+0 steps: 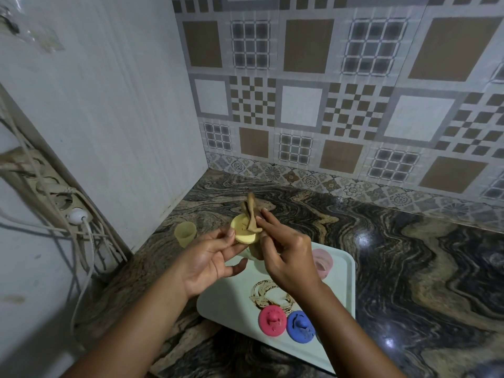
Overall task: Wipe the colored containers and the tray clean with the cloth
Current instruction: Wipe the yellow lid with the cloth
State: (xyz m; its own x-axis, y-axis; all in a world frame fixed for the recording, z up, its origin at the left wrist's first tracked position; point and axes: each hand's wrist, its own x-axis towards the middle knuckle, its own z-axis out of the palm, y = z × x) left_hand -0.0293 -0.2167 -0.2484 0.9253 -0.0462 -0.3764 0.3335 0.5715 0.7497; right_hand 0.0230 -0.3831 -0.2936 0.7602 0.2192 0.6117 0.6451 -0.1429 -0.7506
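While the left hand (210,257) pinches the yellow lid (244,236) at its near-left rim, above the tray's (226,304) far-left corner, the right hand (286,257) pinches the cloth (251,214) against the lid's face from the right. Cloth's long axis runs near to far. Its lower part is hidden behind that hand.

Dim, cool light leaves small white glare spots on the polished desk (387,271) toward its right edge, and the pale tray (226,304) reads brightest. Cables (87,236) cast soft shadows on the left wall (109,105). Wide-angle distortion bends the tiled wall (327,77), and the picture is slightly soft, most of all at the left edge.
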